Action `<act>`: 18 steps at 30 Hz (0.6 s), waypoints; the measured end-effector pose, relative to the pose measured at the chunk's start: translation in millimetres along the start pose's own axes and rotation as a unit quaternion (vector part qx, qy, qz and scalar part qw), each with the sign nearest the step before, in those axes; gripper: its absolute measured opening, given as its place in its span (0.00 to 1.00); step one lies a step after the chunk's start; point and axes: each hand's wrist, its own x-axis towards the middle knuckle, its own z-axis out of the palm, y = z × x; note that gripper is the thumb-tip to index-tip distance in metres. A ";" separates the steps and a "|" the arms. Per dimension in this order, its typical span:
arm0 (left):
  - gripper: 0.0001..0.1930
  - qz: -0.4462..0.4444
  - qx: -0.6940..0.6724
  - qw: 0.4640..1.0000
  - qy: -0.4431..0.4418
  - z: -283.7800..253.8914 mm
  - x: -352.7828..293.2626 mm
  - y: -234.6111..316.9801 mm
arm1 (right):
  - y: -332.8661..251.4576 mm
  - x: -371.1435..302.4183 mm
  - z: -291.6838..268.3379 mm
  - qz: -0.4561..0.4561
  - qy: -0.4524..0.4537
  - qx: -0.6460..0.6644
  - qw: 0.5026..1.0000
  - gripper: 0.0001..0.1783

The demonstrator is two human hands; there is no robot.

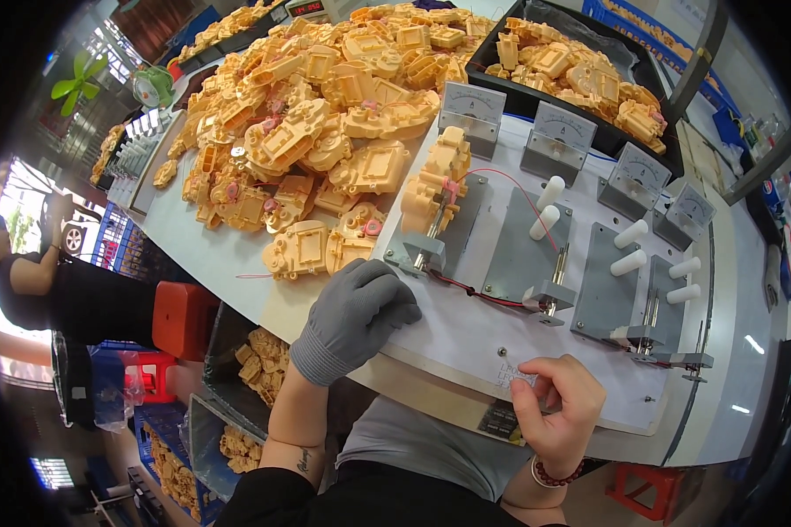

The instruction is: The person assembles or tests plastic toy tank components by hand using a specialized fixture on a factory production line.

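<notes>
Cream plastic housing (434, 183), mounted at the leftmost station of a white board (453, 342) on the bench (729, 413), partly hides the grey plate behind it, a red wire (511, 179) arching from it toward the next station. From where I stand, the gloved left hand (356, 316) curls loosely near the board's edge, its grip impossible to tell, while the bare right hand (558, 408) is half open and visibly empty. Heaped housings (325, 114) crowd the left; meters (558, 132) block the way to a black crate (518, 98).
</notes>
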 end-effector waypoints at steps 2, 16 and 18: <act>0.09 -0.002 0.006 1.000 0.001 -0.2 -1.2 1.1 | -0.5 -0.4 0.1 0.001 -0.001 0.000 1.000 0.08; 0.09 0.000 0.011 1.000 0.006 5.4 -2.6 -1.7 | 1.7 -1.3 0.1 0.008 0.002 0.000 1.000 0.08; 0.09 -0.010 0.014 1.000 0.016 3.3 0.0 -0.1 | 0.0 2.5 -1.2 0.004 0.004 0.000 1.000 0.08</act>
